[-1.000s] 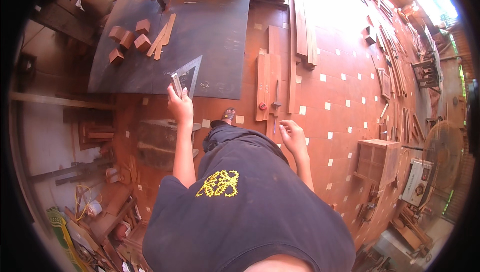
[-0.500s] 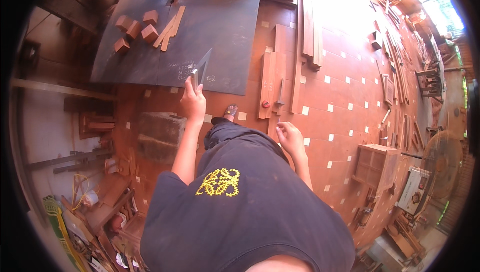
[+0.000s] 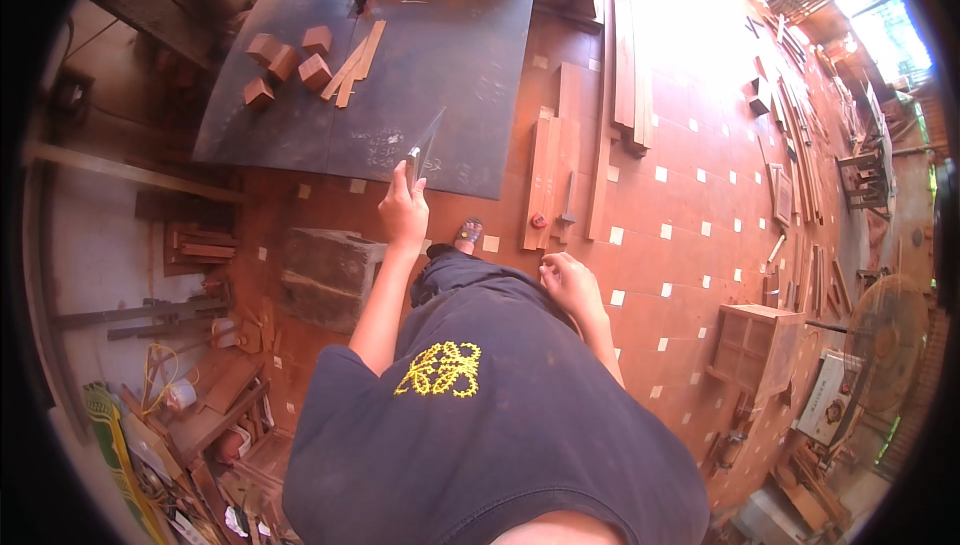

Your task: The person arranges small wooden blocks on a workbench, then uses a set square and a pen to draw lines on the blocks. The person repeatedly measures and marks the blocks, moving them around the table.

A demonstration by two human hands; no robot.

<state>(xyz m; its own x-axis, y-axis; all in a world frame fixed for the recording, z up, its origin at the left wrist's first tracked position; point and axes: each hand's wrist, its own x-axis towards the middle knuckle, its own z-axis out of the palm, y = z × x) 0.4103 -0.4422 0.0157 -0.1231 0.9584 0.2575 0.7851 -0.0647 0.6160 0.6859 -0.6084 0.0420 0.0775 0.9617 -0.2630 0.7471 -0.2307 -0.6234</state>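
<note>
The left hand [image 3: 404, 213] has its grip clamped on a grey metal triangular square [image 3: 428, 143], pointing toward one o'clock; the farther right hand's [image 3: 573, 286] grip I cannot tell.

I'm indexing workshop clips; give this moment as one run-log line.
left hand: holding metal square | right hand: by dark trousers, contents unclear | wooden blocks: on dark surface

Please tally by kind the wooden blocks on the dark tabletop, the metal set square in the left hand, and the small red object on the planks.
Wooden blocks on the dark tabletop: 5
Metal set square in the left hand: 1
Small red object on the planks: 1
Total: 7
</note>
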